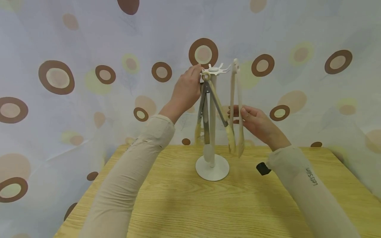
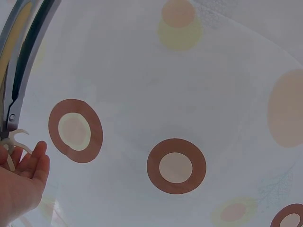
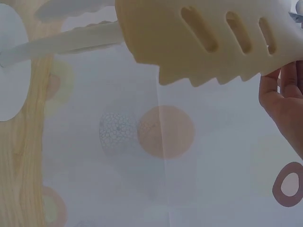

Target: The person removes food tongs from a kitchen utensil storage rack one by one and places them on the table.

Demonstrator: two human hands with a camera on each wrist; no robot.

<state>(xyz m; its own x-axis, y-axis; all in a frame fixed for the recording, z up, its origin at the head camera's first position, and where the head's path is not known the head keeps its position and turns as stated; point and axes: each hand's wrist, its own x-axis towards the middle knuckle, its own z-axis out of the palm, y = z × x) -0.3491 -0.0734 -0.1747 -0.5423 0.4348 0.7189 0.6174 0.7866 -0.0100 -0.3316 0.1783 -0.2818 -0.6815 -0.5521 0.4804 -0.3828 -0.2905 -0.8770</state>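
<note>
Pale tongs (image 1: 240, 129): held upright beside stand's (image 1: 212, 132) hook ring (image 1: 221, 71); seating cannot be told.
Right grip (image 1: 259, 124): pinched on tongs' leg; best kept until top is seated.
Left grip (image 1: 187, 85): curled at hook ring; stand best steadied.

Left hand (image 2: 21, 189), fingers curled at pale hooks (image 2: 21, 146), metal tongs (image 2: 24, 64) along the view's left edge, circle-patterned cloth (image 2: 125, 90) behind

Right sleeve (image 1: 312, 198): we read "Let'sSlim" in dark letters, running lengthwise near the cuff.
Left sleeve (image 1: 131, 185): we see small dark marks along its outer edge, too slanted for us to read.
</note>
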